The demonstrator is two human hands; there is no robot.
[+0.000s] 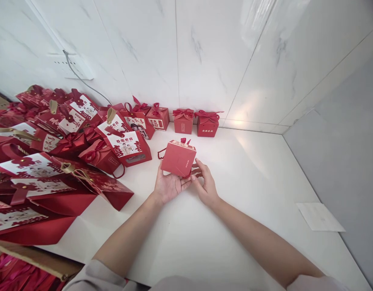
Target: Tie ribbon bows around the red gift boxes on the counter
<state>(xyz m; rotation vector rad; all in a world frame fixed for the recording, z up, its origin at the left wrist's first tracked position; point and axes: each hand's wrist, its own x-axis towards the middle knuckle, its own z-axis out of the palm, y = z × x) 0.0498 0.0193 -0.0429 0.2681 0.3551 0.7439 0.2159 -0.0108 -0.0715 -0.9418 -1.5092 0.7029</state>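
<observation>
Grey-veined white wall panels (150,52) back a glossy white tabletop (249,182); at frame centre, the left hand (170,187) cradles a red, square-sided cardboard box (178,158); the right hand (207,186) curls narrowly at its lower-right corner, grip unclear; red-and-white gift boxes (128,147) crowd frame left.

We hold box (178,158) in left hand (169,188), palm up, thumb at box's left side, fingers stretched below it. Right hand (207,186) at box's lower right corner, fingers bent, thumb tip near corner; grip unclear. Our left forearm (128,233) and right forearm (249,231), both bare, converge toward box from below.
</observation>
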